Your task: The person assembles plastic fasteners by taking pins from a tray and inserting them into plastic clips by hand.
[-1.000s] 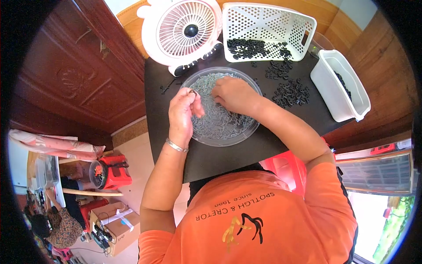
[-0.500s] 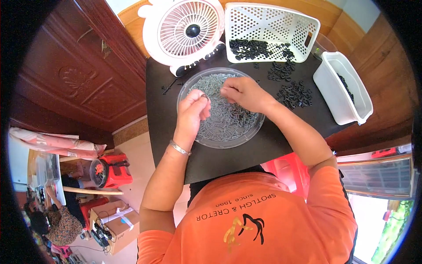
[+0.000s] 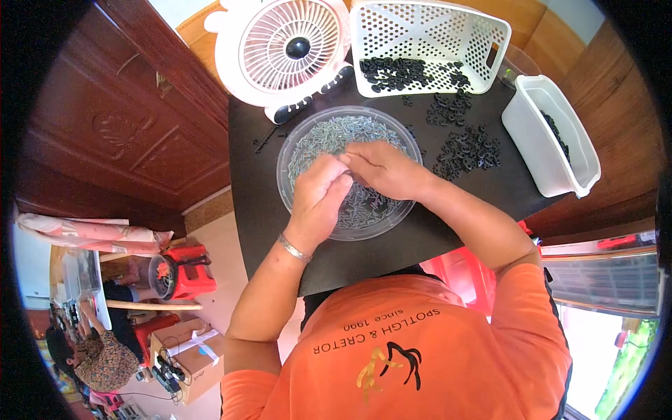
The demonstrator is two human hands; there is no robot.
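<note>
My left hand [image 3: 318, 199] is closed, with a bit of a small black plastic part [image 3: 348, 173] showing between thumb and fingers. My right hand [image 3: 385, 170] meets it at the fingertips, pinched together; whatever is between those fingers is too small to make out. Both hands are above a round clear plastic tub [image 3: 285, 189] that holds a great many small grey screws [image 3: 329, 135]. Some darker pieces lie among the screws beneath my right hand.
Right of the tub are heaps of small black plastic parts [image 3: 467, 150] on the dark table [image 3: 269, 231]. Behind stand a white perforated basket [image 3: 430, 31] and a pink-white fan [image 3: 297, 49]. A white bin [image 3: 549, 143] stands at the right. Another person [image 3: 105, 360] sits far left.
My hands have come together: the left moved right, and the right moved slightly left and down, so their fingertips now meet. The view has shifted a little.
</note>
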